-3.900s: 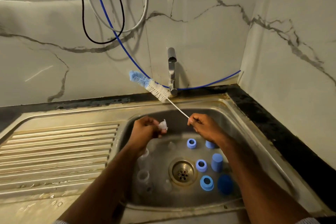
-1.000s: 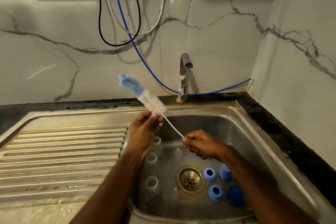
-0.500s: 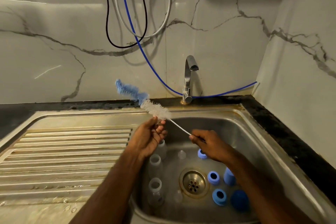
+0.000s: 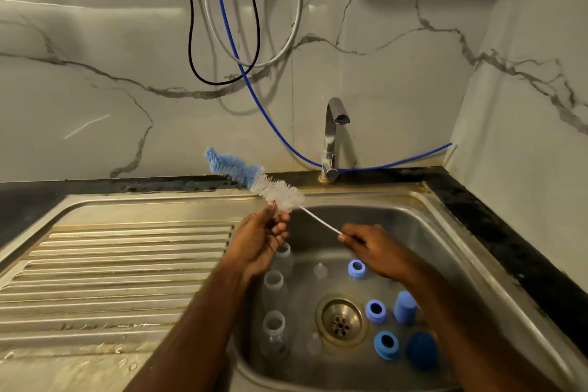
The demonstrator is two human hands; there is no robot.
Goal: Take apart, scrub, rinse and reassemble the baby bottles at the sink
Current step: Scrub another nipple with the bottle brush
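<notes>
From the head view, the bottles are plainly apart already: three clear bottle bodies (image 4: 274, 283) stand open-mouthed along the left side of the sink (image 4: 445, 232) basin, low in the centre of the frame, with blue collar rings (image 4: 375, 311) and blue caps (image 4: 404, 307) scattered right of the drain (image 4: 341, 319), and small clear teats (image 4: 320, 270) between them. So disassembly looks done. Centre frame, the right hand (image 4: 378, 251) pinches the wire handle of the bottle brush (image 4: 254, 177), its fingers curled round the wire's end, while the left hand (image 4: 259, 240) reaches up with its fingertips touching the white bristles; whether it pinches something small there, I can't tell. The tap (image 4: 332, 134) above shows no water running. My read: scrubbing is barely under way, with rinsing and all reassembly still ahead.
</notes>
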